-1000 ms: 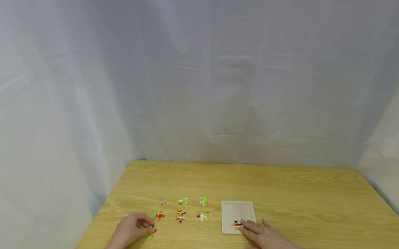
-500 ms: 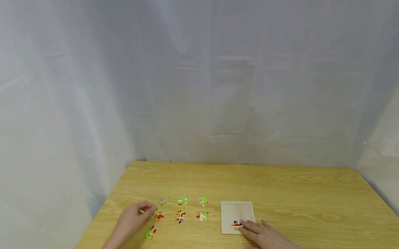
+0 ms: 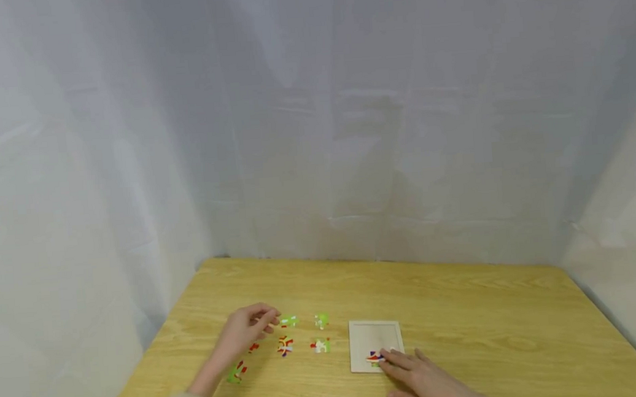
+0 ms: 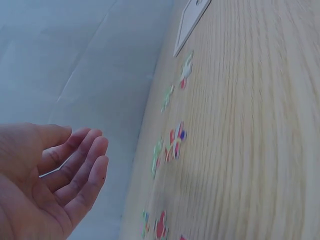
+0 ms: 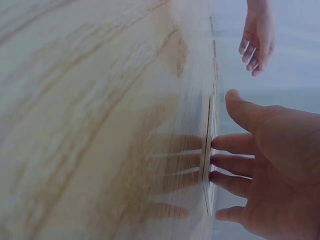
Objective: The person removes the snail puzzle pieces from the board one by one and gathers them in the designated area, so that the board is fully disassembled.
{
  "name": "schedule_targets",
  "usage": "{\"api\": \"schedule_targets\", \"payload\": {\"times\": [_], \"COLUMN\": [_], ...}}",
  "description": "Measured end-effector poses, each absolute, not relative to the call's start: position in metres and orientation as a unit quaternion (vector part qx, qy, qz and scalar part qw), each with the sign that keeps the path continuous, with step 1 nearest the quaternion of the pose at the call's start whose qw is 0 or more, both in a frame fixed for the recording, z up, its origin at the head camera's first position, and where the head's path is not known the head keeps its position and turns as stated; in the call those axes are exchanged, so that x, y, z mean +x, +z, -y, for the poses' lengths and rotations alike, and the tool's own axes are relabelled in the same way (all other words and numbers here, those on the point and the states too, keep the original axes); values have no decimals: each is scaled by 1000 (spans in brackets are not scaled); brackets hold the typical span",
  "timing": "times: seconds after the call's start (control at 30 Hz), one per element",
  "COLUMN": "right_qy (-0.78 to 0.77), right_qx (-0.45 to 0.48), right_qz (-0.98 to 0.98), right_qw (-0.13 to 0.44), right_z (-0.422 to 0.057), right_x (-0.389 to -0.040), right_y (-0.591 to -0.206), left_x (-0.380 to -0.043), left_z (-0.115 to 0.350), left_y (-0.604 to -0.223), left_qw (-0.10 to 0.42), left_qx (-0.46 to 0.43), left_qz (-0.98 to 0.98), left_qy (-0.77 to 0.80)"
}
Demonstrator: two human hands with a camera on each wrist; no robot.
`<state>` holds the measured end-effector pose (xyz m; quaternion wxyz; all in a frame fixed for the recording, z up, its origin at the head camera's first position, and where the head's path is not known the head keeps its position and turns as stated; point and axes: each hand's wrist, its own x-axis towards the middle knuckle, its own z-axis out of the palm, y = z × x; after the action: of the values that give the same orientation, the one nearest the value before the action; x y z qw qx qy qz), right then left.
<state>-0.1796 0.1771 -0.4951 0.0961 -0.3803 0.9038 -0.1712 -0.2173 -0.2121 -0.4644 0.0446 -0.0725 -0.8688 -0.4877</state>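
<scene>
My left hand [image 3: 246, 326] hovers over the left part of the table, above the jigsaw pieces. Its fingers are loosely bent with nothing between them, as the left wrist view of the hand [image 4: 65, 175] shows. Closest to its fingertips in the head view is a green and white jigsaw piece [image 3: 289, 321]. My right hand [image 3: 427, 381] lies with fingers extended, their tips touching the near right part of a pale wooden puzzle tray [image 3: 359, 337]. Beside those fingertips a red, white and purple piece [image 3: 374, 358] sits inside the tray, partly covered.
Several more loose pieces lie on the wooden table [image 3: 470, 317]: a red and yellow one [image 3: 285, 346], a white and red one [image 3: 320, 346], a green one [image 3: 321, 320] and a green and red one [image 3: 237, 372]. White sheeting [image 3: 381, 157] encloses the table's back and sides.
My left hand has moved from the near left piece up and to the right across the pieces, now covering the far left one. My right hand has stayed at the tray.
</scene>
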Motion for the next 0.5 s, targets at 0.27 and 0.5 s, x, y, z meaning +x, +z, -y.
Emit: {"api": "schedule_targets", "payload": {"times": [0.27,0.5], "right_qy": [-205,-216], "right_qx": [-378,-374], "right_qz": [-898,-899], "right_qw": [94,74], "right_z": [-180,-185], "right_x": [-181,-183], "right_y": [-499,-498], "left_x": [-228,-232], "left_z": [181,149], "left_y": [-464,-464], "left_qw": [22,-2], "left_qx": [-124,-166], "left_qz": [849,842], "left_qy": [-514,-513]}}
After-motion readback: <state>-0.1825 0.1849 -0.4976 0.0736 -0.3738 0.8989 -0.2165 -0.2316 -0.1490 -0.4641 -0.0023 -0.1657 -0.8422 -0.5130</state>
